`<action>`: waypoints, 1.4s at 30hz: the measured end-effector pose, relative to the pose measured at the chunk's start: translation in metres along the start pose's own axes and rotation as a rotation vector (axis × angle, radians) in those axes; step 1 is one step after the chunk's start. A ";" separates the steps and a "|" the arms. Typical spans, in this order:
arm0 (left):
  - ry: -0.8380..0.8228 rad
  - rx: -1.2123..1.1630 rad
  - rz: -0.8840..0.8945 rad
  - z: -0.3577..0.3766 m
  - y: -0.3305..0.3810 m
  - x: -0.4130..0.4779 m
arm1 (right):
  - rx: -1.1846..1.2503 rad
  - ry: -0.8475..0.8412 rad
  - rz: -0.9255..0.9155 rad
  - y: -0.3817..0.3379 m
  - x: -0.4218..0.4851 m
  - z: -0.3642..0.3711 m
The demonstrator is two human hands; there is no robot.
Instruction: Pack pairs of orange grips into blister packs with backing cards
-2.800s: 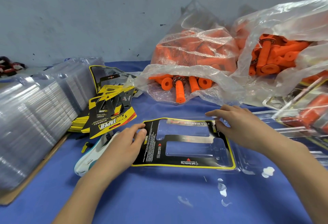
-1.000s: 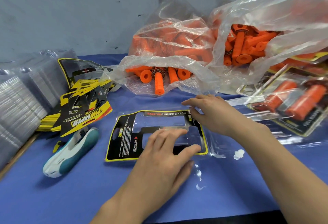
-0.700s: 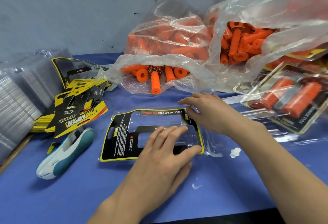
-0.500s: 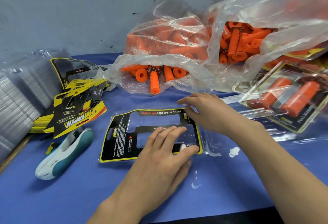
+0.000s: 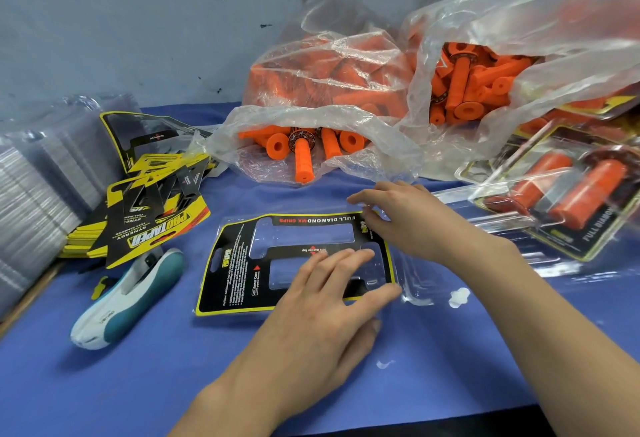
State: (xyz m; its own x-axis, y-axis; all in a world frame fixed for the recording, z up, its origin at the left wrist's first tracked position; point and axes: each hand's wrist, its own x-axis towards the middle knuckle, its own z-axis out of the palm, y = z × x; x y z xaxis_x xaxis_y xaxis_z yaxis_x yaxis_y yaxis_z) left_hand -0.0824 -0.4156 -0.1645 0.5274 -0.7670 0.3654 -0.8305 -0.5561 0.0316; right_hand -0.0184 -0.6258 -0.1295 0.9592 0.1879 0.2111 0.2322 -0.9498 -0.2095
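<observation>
We log the blister pack [image 5: 414, 282], backing card [image 5: 228, 284] inside, flat on the bench [image 5: 138, 384] — left hand [image 5: 329, 305] pressing straight-fingered on its near right part, right hand [image 5: 405, 225] pinching its far right corner — orange grips [image 5: 303, 159] bagged beyond it.

Glossy clear plastic blister pack [image 5: 412, 284]; printed glossy backing card [image 5: 235, 284]; crinkled plastic bags [image 5: 346, 114]; blue cloth table cover [image 5: 138, 367].

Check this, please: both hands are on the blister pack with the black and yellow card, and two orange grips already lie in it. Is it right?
Not quite. The head view shows the blister pack empty: its two cavities hold no grips. The rest is right: the left hand and the right hand are both on it.
</observation>
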 end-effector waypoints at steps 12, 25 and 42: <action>0.128 -0.097 -0.208 -0.023 -0.018 -0.002 | 0.069 0.007 -0.006 -0.001 -0.002 -0.006; 0.200 -0.165 -0.351 -0.038 -0.043 -0.012 | 0.235 0.134 0.083 0.003 -0.001 -0.024; 0.028 -0.103 -0.138 -0.030 -0.019 0.038 | 0.291 -0.104 0.236 0.023 -0.003 -0.031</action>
State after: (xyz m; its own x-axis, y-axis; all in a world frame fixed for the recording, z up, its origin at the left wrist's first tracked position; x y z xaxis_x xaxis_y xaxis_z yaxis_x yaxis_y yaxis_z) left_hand -0.0519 -0.4246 -0.1232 0.6337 -0.6757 0.3766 -0.7653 -0.6185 0.1781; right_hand -0.0213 -0.6559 -0.1052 0.9995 0.0110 0.0302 0.0248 -0.8620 -0.5063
